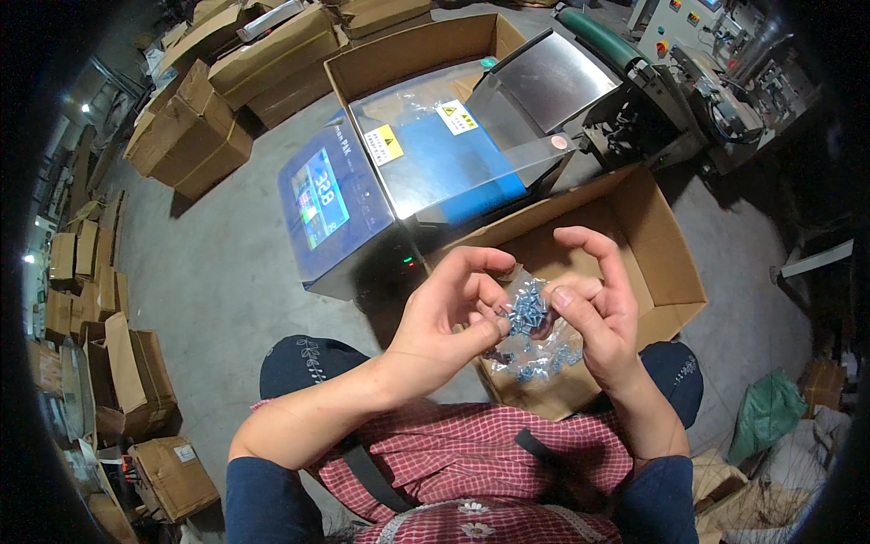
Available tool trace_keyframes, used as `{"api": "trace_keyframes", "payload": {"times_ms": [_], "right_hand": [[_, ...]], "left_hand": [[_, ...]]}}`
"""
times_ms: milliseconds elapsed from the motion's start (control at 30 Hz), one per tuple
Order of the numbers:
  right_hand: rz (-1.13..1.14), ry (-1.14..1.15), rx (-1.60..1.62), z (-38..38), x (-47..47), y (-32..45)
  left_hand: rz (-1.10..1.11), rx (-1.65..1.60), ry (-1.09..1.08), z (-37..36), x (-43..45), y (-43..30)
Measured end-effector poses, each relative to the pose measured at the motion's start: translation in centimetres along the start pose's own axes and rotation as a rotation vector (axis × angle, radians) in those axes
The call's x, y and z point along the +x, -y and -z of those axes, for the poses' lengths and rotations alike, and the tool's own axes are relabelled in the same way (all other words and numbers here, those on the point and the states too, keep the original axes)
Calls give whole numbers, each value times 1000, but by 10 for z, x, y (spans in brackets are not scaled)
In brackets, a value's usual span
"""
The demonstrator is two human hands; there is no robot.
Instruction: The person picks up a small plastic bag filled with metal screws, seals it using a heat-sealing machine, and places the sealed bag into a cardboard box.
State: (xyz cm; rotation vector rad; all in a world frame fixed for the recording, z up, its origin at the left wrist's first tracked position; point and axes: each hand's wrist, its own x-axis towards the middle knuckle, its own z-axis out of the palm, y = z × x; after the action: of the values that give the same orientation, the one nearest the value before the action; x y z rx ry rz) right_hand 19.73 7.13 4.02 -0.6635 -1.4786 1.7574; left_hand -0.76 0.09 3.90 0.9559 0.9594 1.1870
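Between my two hands is a small clear plastic bag of blue-grey metal screws or similar small fasteners [527, 309]. My left hand [457, 306] pinches its left side between thumb and fingers. On the opposite side, my right hand [597, 306] grips the bag with thumb and bent fingers, the index finger raised. Below the held bag, more clear bags of small fasteners [533, 367] lie in an open cardboard box [656, 272] in front of my lap. My fingers partly hide the bag's edges.
Beyond the box stands a blue checkweigher with a lit display [319, 197] and a clear cover over a blue belt [455, 163]. A metal chute [554, 78] and green conveyor [598, 37] adjoin it. Another open carton [414, 51] sits behind; stacked cartons [190, 129] stand left.
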Motion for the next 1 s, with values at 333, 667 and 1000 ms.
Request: {"api": "trace_keyframes", "payload": {"times_ms": [333, 667, 1000], "right_hand": [[-99, 51, -121, -1, 13, -6], [212, -288, -73, 32, 140, -3], [-145, -430, 250, 70, 120, -154]], "left_hand": [[-54, 298, -88, 5, 7, 7], [-166, 967, -160, -1, 11, 20], [-192, 973, 16, -7, 1, 24]]}}
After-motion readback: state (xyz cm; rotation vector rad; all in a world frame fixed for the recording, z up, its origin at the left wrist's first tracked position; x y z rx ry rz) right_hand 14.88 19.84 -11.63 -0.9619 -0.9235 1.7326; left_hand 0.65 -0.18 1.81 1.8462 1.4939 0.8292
